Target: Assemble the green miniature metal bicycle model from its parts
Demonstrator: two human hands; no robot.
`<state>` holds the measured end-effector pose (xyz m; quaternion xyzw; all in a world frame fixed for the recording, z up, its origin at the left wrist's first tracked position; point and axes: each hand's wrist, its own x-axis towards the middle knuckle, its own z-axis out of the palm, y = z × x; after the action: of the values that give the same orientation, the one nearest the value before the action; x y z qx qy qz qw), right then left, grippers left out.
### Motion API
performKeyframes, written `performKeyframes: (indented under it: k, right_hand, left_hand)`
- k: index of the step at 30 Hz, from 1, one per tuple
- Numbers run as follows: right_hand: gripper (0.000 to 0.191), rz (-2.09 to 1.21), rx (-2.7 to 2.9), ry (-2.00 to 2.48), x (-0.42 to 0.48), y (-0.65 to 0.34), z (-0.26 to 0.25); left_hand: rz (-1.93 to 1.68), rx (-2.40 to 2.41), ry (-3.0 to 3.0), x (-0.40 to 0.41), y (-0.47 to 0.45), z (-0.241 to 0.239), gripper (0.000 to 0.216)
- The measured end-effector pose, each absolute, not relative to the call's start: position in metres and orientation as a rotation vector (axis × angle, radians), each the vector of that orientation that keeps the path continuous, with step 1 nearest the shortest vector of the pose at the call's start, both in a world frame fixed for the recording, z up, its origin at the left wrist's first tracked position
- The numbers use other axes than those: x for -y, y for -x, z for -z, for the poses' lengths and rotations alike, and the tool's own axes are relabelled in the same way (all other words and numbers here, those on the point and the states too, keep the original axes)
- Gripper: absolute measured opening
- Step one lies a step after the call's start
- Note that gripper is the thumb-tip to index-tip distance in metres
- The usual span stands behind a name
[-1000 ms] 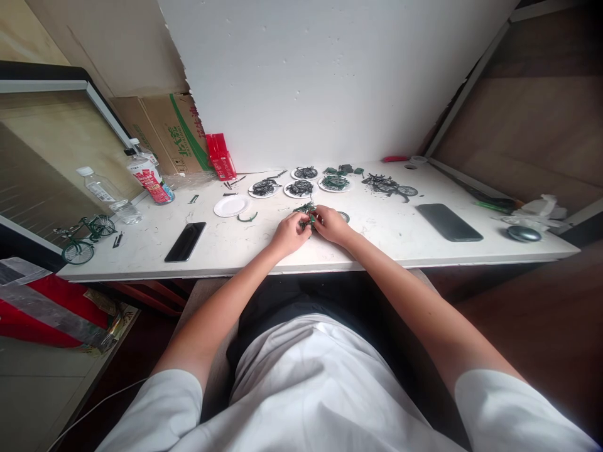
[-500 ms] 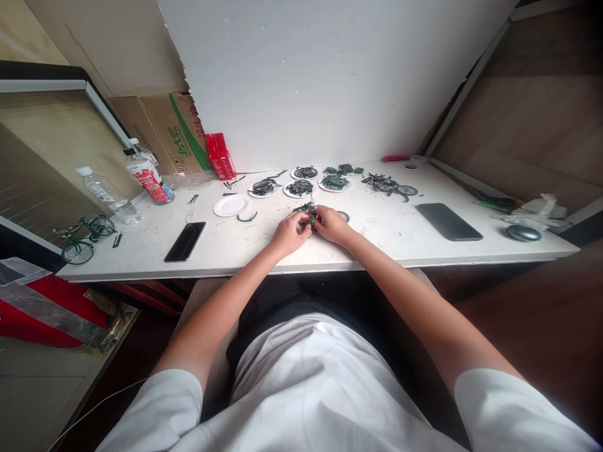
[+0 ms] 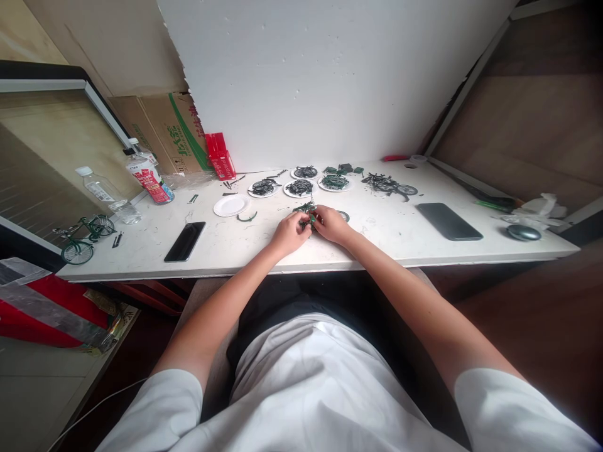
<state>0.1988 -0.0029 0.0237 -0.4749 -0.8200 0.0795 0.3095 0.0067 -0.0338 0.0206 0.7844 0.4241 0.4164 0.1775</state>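
Observation:
My left hand (image 3: 289,233) and my right hand (image 3: 331,224) meet at the middle of the white table (image 3: 264,248), both pinched on a small green model bicycle assembly (image 3: 307,213) held between their fingertips. Just beyond them stand several small white plates with dark and green parts (image 3: 299,188), plus one plate without parts (image 3: 230,205) with a green curved piece (image 3: 247,218) beside it. A partly built dark model bicycle (image 3: 389,184) lies at the back right.
A black phone (image 3: 185,241) lies left of my hands, another phone (image 3: 449,221) to the right, with a mouse (image 3: 524,233) near the right edge. Two bottles (image 3: 148,175), a red box (image 3: 221,156), a cardboard box (image 3: 164,129) and a finished green model bicycle (image 3: 83,235) stand at the left.

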Motion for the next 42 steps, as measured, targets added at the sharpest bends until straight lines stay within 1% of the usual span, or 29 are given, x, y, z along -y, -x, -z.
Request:
performKeyframes:
  k: [31,42]
  right_hand:
    - [0.013,-0.187,2.215,1.329,0.0076,-0.1968,-0.0293]
    - [0.017,-0.183,2.246,1.370,0.0090,-0.1963,-0.0314]
  left_hand:
    - [-1.185,-1.187,-2.224,0.0313,-0.0064,-0.0174,0.017]
    - [-1.176,-1.199,-2.220,0.0332,-0.0074,-0.0195,0.017]
